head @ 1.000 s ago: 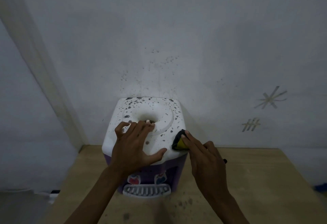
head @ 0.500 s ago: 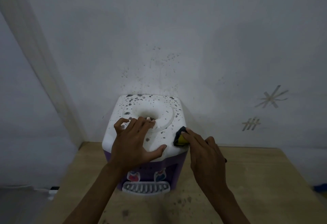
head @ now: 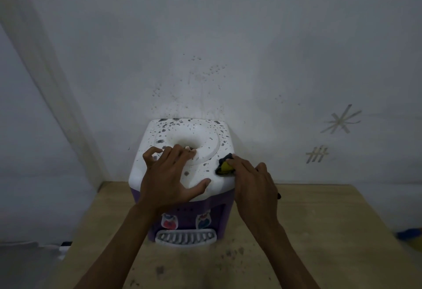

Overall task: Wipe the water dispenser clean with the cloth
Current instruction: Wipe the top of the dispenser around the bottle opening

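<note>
Small water dispenser (head: 182, 188) standing upright on a pale wooden bench (head: 319, 231), back close against a grey-white wall (head: 228, 37). Long axis vertical; front face, with two tap stickers and a white slotted drip tray (head: 185, 236), turned toward the camera. White top speckled with dark spots, most thickly along the rear edge and round the raised ring; round bottle well (head: 187, 142) sunk in the middle of that ring. Purple body below the white cap.

Left hand (head: 169, 179) laid flat over the near-left part of the top: fingers spread, tips reaching the lip of the well, thumb stretched out to the right along the front edge. Nothing pinched in this grip; little finger lifted and curled slightly off the surface.

Right hand (head: 253, 186) at the right front corner of the top, fingers extended forward and pressing down on a bunched cloth (head: 225, 166), yellow with a dark part. Cloth touching the white surface just right of the raised ring, mostly covered by the fingertips. Whether the thumb curls under the cloth cannot be told.

Similar dark specks spattered on the wall above the dispenser and on the bench in front of the drip tray. Tape marks (head: 340, 122) on the wall well to the right.
</note>
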{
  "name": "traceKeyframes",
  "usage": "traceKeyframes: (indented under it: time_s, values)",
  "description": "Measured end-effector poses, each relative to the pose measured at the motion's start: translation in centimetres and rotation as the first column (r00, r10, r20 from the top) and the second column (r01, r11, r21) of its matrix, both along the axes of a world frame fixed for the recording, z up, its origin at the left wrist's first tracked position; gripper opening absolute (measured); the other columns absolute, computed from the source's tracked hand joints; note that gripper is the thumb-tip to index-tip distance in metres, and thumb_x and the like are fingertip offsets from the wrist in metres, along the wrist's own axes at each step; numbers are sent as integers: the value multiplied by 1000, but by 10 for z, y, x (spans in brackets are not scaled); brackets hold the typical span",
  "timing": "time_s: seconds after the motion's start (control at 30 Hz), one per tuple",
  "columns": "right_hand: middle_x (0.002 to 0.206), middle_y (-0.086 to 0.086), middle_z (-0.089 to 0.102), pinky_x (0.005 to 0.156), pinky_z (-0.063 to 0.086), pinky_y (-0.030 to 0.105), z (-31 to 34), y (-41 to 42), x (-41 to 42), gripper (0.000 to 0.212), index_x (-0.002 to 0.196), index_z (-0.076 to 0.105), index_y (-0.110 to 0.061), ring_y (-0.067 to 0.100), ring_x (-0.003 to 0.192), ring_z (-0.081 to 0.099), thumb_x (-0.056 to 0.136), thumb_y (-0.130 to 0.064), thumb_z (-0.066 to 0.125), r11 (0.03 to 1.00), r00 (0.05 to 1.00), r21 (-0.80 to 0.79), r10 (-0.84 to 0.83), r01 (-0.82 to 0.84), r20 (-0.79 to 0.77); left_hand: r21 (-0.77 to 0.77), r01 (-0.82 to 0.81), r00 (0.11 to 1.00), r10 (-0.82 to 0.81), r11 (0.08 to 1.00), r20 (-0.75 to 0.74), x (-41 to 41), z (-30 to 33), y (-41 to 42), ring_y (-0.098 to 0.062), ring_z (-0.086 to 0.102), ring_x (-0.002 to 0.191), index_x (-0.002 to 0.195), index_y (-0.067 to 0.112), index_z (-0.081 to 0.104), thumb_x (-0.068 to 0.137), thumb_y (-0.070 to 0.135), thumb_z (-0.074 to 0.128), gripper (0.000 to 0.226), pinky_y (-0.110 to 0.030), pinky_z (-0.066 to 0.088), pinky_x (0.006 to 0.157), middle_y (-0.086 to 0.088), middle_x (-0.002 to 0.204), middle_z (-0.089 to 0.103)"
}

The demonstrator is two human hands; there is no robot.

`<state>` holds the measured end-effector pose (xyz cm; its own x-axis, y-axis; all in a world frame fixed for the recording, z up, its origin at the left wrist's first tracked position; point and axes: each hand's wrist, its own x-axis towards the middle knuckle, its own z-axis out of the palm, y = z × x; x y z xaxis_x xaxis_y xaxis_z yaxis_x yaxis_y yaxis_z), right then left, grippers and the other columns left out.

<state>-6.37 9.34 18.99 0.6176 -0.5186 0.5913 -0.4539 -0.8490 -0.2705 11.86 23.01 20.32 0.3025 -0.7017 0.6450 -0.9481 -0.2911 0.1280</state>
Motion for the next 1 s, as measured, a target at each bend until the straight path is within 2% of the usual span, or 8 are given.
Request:
traceKeyframes:
  time_s: [0.13, 0.27, 0.4, 0.57, 0.7, 0.77, 0.9, 1.0]
  values:
    - [139, -1, 66, 59, 51, 35, -1, 8, -4, 63, 133, 68, -18, 23, 82, 54, 76, 3, 84, 997, 997, -16, 73, -73, -6, -46, 17, 999, -18, 999, -28, -1, 2, 1, -13, 60, 110, 121, 24, 68, 96, 62, 47, 50, -45, 27, 101, 10, 118, 64]
    - [133, -5, 69, 52, 53, 33, -11, 12, -26, 61, 133, 68, -21, 18, 76, 51, 79, 6, 81, 998, 997, 15, 56, -57, 59, -94, 21, 999, -25, 995, -44, -3, 4, -1, -13, 59, 104, 119, 24, 71, 100, 45, 40, 42, -44, 28, 99, 11, 113, 65]
    - [130, -3, 71, 58, 45, 32, -6, -6, -11, 58, 132, 68, -21, 20, 76, 50, 82, 9, 76, 1000, 999, 4, 4, -4, 42, -79, 12, 998, -18, 997, -66, -3, 3, 0, -12, 58, 105, 120, 25, 70, 99, 43, 40, 41, -42, 28, 100, 11, 114, 64]
    - [137, 0, 67, 58, 48, 36, -2, -2, 4, 59, 131, 70, -17, 21, 77, 50, 79, 11, 77, 997, 996, -17, 73, -72, 48, -73, 7, 997, -12, 997, -73, -1, 2, 0, -12, 59, 104, 120, 25, 70, 98, 40, 42, 39, -42, 29, 99, 11, 114, 64]
    - [147, -11, 59, 61, 52, 35, -15, 7, -15, 67, 140, 64, -24, 17, 81, 44, 82, 8, 77, 997, 997, 47, 52, -55, 51, -92, 6, 999, -11, 996, -50, 0, 1, -1, -13, 60, 102, 120, 25, 71, 98, 33, 44, 36, -42, 30, 97, 11, 113, 66]
    - [145, -11, 61, 60, 50, 32, -16, 5, -18, 68, 138, 64, -25, 16, 81, 44, 81, 8, 78, 998, 998, 55, 27, -30, 64, -107, 10, 998, -16, 994, -56, 0, 1, -2, -13, 60, 102, 119, 24, 72, 97, 34, 45, 36, -43, 31, 98, 11, 112, 66]
    - [133, 0, 70, 60, 40, 30, -2, 5, 3, 64, 128, 71, -17, 21, 77, 50, 72, 11, 82, 1000, 998, -12, 21, -20, 54, -104, 20, 997, -27, 994, -70, 0, 0, -2, -14, 60, 103, 117, 23, 72, 93, 33, 48, 36, -45, 33, 98, 9, 113, 67]
    - [127, 3, 72, 57, 44, 33, 1, 11, 11, 61, 126, 71, -15, 24, 75, 53, 71, 4, 88, 995, 996, -57, 83, -81, 37, -104, 24, 996, -32, 994, -81, 0, -1, -2, -16, 61, 103, 117, 22, 73, 91, 31, 48, 37, -45, 34, 97, 7, 113, 68]
